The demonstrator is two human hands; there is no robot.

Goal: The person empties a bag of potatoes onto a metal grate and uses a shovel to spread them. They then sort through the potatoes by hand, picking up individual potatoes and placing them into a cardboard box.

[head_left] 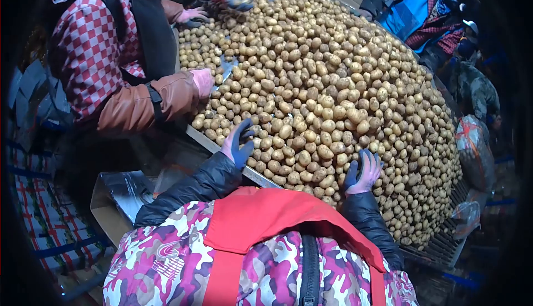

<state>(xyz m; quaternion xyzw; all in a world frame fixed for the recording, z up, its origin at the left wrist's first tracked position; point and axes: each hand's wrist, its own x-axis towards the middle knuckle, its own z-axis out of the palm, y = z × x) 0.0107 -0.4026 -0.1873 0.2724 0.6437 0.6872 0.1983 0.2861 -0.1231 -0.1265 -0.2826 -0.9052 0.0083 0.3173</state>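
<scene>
Potatoes [327, 113] hide most of the slatted surface [445, 244] beneath.

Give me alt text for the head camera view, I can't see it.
A big heap of potatoes covers a table, with the wearer's gloved left hand and right hand open at its near side. Other people stand around.

At the left, a red-and-white checked sleeve [86, 59] and a brown forearm cover [176, 94] are worn by a co-worker [147, 34]. At the lower left, a cardboard box [102, 206] is seen, with red-striped packages [50, 222] laid farther out. At the upper right, a blue apron [408, 14] is worn by another person [427, 0]. Farther right, a camouflage jacket [477, 89] is seen above a plastic bag [474, 153] marked with red lines.
</scene>
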